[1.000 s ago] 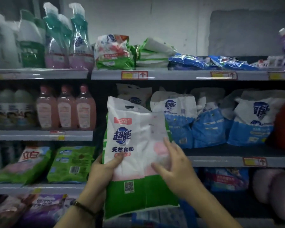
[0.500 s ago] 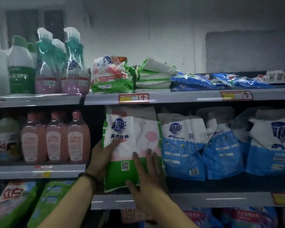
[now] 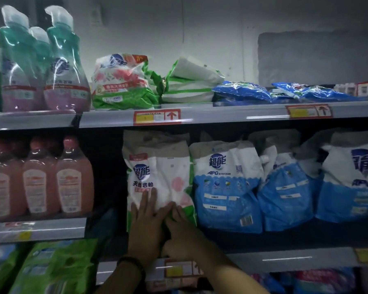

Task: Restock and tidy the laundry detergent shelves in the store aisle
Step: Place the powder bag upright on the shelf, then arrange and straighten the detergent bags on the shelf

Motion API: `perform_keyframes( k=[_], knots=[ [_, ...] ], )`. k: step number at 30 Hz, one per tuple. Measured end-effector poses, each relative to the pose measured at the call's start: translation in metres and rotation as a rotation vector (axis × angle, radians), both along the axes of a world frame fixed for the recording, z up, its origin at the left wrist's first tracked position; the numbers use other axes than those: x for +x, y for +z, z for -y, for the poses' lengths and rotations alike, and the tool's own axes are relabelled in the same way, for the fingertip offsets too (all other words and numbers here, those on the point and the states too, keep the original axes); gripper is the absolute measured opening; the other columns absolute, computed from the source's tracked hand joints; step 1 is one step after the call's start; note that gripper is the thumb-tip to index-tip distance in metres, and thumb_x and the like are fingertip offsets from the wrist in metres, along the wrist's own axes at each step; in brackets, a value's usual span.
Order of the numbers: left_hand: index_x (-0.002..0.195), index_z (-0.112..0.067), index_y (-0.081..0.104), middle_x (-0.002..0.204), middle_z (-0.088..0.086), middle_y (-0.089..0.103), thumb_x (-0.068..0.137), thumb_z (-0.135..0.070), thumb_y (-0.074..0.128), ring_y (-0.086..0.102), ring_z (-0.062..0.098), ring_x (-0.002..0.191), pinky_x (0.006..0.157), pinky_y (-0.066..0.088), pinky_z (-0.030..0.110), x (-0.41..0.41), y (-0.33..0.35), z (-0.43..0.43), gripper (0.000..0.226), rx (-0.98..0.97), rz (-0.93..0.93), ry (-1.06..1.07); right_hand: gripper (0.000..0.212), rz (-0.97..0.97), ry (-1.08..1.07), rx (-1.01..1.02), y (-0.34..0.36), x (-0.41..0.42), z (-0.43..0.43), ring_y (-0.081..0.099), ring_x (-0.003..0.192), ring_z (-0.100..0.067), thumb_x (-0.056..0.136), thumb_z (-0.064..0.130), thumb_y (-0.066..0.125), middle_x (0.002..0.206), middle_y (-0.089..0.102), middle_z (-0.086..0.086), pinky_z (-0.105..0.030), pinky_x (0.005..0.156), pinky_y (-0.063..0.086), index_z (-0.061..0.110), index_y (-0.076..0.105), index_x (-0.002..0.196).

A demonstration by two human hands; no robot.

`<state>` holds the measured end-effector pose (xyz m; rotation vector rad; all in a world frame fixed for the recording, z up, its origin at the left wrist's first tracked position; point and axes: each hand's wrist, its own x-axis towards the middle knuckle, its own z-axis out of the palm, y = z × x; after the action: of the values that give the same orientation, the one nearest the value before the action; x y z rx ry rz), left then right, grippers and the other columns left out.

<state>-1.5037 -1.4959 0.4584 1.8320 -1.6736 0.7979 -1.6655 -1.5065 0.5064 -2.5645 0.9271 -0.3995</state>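
Note:
A white and green detergent bag (image 3: 157, 172) stands upright on the middle shelf (image 3: 285, 258), left of a white and blue bag (image 3: 225, 185). My left hand (image 3: 146, 225) lies flat against its lower front, fingers straight and pointing up. My right hand (image 3: 182, 232) presses the bag's lower right part beside it, fingers stretched toward the left hand. Both hands hide the green bottom of the bag.
More blue bags (image 3: 348, 183) fill the middle shelf to the right. Pink bottles (image 3: 40, 179) stand on the left shelf. The top shelf (image 3: 232, 116) carries teal bottles (image 3: 62, 66), a lying green bag (image 3: 123, 81) and blue packs (image 3: 242, 91). Green bags (image 3: 57, 266) lie lower left.
The white and green bag went from held in front of the shelves up onto the middle shelf. Both hands slid down to its lower front and now press it back.

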Motion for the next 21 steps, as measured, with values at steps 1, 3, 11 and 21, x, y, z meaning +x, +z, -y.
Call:
perform_keyframes(
  k=[1,3,11,21],
  knots=[
    [0.153,-0.045,0.045,0.174,0.014,0.011,0.079,-0.032,0.068,0.001,0.040,0.161,0.124,0.008,0.066,0.001,-0.001,0.000,0.079,0.025,0.005,0.001,0.110,0.006,0.018,0.021,0.002,-0.004,0.002,-0.023,0.159,-0.017,0.087,0.025,0.070,0.173,-0.023,0.010,-0.054,0.131,0.003,0.044,-0.005,0.165],
    [0.158,-0.045,0.035,0.175,0.013,0.000,0.078,-0.044,0.063,-0.009,0.039,0.161,0.123,0.005,0.067,0.001,-0.003,-0.002,0.085,0.050,0.043,-0.001,0.109,0.019,0.046,0.101,0.008,-0.010,0.003,-0.020,0.159,-0.016,0.086,0.025,0.072,0.173,-0.020,0.012,-0.056,0.130,0.005,0.045,0.001,0.166],
    [0.158,-0.056,0.024,0.172,0.007,-0.021,0.095,-0.044,0.058,-0.025,0.035,0.157,0.125,0.001,0.063,-0.012,0.005,-0.003,0.073,0.167,-0.040,0.122,0.032,0.272,-0.064,0.084,0.015,-0.060,-0.010,0.064,0.116,-0.012,0.100,0.024,0.064,0.132,0.069,0.002,-0.039,0.106,0.053,0.024,0.069,0.131],
    [0.118,-0.024,0.060,0.112,0.004,0.054,0.081,-0.053,0.067,0.050,0.027,0.102,0.083,0.051,0.043,-0.149,0.054,0.000,0.047,-0.026,0.032,-0.207,0.008,0.236,-0.528,-0.039,0.042,-0.217,0.028,0.070,0.095,-0.021,0.094,0.028,0.064,0.101,0.074,0.000,-0.036,0.087,0.060,0.025,0.070,0.089]
  ],
)
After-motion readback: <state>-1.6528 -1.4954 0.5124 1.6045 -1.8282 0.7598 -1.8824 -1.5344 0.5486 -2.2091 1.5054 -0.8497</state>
